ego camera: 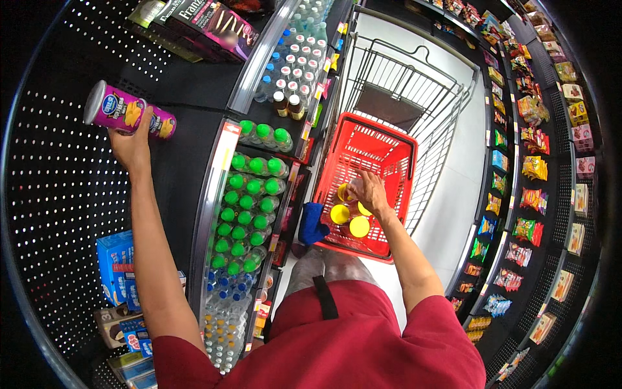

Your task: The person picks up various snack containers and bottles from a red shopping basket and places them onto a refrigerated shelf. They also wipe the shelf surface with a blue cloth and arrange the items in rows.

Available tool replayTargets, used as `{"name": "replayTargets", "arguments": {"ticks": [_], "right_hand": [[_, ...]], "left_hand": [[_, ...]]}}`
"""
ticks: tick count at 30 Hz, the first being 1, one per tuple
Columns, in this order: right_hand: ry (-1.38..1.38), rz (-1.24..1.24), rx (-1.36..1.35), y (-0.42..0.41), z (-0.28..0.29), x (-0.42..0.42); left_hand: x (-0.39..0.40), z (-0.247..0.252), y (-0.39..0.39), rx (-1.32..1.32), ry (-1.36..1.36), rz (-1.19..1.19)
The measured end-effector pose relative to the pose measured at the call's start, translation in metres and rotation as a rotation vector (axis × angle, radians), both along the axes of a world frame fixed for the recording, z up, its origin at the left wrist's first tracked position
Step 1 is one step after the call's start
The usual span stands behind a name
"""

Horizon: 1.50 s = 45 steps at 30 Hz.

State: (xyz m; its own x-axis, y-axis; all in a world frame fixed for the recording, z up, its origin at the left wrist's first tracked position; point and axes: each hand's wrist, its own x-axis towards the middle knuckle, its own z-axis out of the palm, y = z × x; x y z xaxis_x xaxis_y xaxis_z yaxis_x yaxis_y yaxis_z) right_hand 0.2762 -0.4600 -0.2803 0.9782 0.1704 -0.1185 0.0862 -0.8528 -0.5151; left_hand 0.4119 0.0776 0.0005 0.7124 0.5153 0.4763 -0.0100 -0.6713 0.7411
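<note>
My left hand is wrapped around a purple snack canister with a grey lid, above a black shelf. A second purple canister shows just past my fingers; part of it is hidden. Down in a red plastic shopping basket, my right hand is over several containers with yellow lids. Its fingertips are beside a clear container, but whether they grip it is unclear.
A black wire shopping cart stands by the basket, with a blue cloth at the basket's left edge. Green-capped bottles and boxed snacks fill shelves on the left. Bagged snacks line the right-hand shelves across the aisle floor.
</note>
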Motion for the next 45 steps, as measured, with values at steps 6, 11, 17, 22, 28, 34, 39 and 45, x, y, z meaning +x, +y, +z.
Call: {"name": "replayTargets", "arguments": {"ticks": [6, 11, 17, 22, 28, 34, 39, 45], "right_hand": [[0.026, -0.121, 0.086, -0.003, 0.021, -0.002], [-0.017, -0.229, 0.280, -0.007, 0.050, -0.013], [0.062, -0.288, 0.726, 0.016, 0.167, -0.023], [0.216, -0.054, 1.017, 0.037, 0.275, -0.028], [0.072, 0.274, 0.730, 0.050, 0.313, -0.042], [0.073, 0.170, 0.405, 0.038, 0.295, -0.062], [-0.085, -0.322, 0.511, 0.004, 0.267, -0.071], [0.019, -0.527, 0.220, -0.048, 0.199, -0.094]], "left_hand": [[-0.036, 0.016, -0.023, -0.022, 0.119, 0.126], [-0.090, 0.047, -0.057, -0.064, 0.135, 0.018], [-0.179, 0.066, -0.141, -0.128, 0.241, -0.120], [-0.216, 0.018, -0.222, -0.184, 0.330, -0.477], [-0.222, -0.066, -0.278, -0.160, 0.415, -0.849], [-0.220, -0.110, -0.307, -0.033, 0.369, -0.943], [-0.212, -0.137, -0.315, -0.059, 0.494, -0.857], [-0.211, -0.194, -0.317, -0.063, 0.569, -0.826]]}}
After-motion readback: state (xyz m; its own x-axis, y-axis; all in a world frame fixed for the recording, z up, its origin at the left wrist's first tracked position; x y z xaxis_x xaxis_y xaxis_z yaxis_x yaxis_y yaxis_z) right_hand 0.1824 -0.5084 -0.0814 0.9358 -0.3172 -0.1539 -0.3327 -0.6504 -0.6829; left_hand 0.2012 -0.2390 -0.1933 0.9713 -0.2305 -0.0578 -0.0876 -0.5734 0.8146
